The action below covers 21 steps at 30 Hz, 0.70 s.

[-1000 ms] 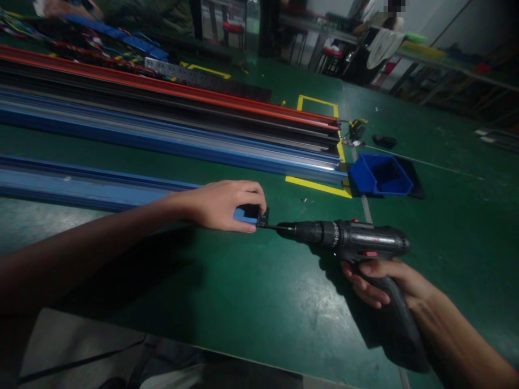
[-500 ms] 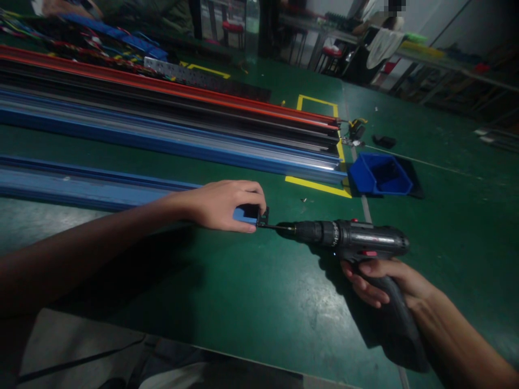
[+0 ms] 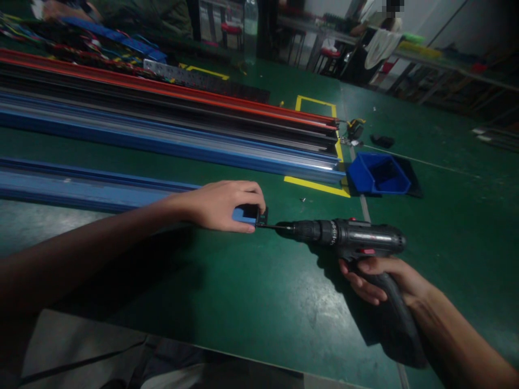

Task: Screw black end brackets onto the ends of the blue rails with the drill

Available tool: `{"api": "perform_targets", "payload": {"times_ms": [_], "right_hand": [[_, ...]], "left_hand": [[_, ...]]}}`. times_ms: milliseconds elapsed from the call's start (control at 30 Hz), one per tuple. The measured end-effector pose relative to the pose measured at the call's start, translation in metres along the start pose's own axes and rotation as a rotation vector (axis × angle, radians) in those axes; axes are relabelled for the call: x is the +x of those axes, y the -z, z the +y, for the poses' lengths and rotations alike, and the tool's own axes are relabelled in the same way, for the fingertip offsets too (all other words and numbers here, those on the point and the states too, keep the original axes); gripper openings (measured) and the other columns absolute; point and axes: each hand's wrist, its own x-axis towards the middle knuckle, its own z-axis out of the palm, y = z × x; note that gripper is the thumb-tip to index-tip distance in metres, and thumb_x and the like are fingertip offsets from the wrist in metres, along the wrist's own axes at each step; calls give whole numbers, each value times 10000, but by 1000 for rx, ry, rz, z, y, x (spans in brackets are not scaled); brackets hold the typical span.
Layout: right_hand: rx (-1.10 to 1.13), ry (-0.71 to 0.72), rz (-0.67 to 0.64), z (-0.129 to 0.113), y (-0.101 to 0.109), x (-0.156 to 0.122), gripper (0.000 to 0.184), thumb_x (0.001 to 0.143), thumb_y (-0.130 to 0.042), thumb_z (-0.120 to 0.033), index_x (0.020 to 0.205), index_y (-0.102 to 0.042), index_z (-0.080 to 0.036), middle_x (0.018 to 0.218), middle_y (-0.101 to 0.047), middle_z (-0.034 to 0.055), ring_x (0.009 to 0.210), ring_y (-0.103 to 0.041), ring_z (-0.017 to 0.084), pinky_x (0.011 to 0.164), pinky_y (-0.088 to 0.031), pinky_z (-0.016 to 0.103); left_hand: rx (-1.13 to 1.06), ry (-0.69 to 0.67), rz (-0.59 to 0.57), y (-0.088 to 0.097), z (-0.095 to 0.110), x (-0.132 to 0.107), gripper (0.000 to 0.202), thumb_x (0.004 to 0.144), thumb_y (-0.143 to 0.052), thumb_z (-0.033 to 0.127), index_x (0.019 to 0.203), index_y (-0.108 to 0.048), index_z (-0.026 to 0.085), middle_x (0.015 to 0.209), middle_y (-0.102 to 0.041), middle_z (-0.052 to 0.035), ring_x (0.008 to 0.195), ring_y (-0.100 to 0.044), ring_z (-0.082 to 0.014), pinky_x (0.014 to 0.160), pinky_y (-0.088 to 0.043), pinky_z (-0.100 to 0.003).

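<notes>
My left hand (image 3: pixel 223 205) is closed over the right end of a long blue metal profile (image 3: pixel 101 186) lying on the green table. At that end a small black end cap (image 3: pixel 263 218) sits against the profile, with my fingertips beside it. My right hand (image 3: pixel 377 278) grips the handle of a black cordless drill (image 3: pixel 367 237), which lies level and points left. Its long thin bit (image 3: pixel 270 226) reaches the lower part of the end cap. Whether a screw is at the bit's tip I cannot make out.
Behind lie several long profiles, blue (image 3: pixel 170 143) and orange-red (image 3: pixel 174 89). A blue bin (image 3: pixel 379 174) stands past their right ends, near yellow tape (image 3: pixel 316 186). A tiny screw-like piece (image 3: pixel 303 200) lies on the table (image 3: pixel 251 292). Bundled wires (image 3: pixel 81 43) and a person (image 3: pixel 381 32) are farther back.
The drill and my right hand have shifted very slightly left with the whole view. Bit, end cap and left hand keep the same positions relative to each other.
</notes>
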Motion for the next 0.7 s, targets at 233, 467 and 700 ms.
{"api": "perform_targets", "payload": {"times_ms": [233, 467, 700], "right_hand": [[1, 10, -8, 0, -1, 1, 246, 871, -752, -242, 1017, -792, -49, 740, -692, 58, 414, -520, 35, 467, -544, 172], [17, 11, -32, 1, -1, 1, 212, 884, -731, -225, 1008, -784, -62, 719, -687, 35, 429, -515, 35, 483, -544, 171], [0, 0, -53, -1, -4, 4, 283, 872, -724, -252, 1068, -779, -55, 789, -722, 63, 460, -561, 46, 492, -539, 168]], "left_hand": [[25, 4, 5, -1, -1, -1, 330, 912, -683, 483, 1187, -654, 303, 1335, -595, -22, 1191, -609, -223, 947, -429, -304], [51, -9, 1, -1, 2, -1, 338, 921, -678, 472, 1208, -642, 296, 1321, -597, -27, 1183, -614, -217, 982, -447, -324], [224, -193, 196, 2, 7, -10, 595, 903, -697, 479, 1414, -527, 226, 1411, -595, -132, 1302, -568, -307, 1088, -441, -462]]}}
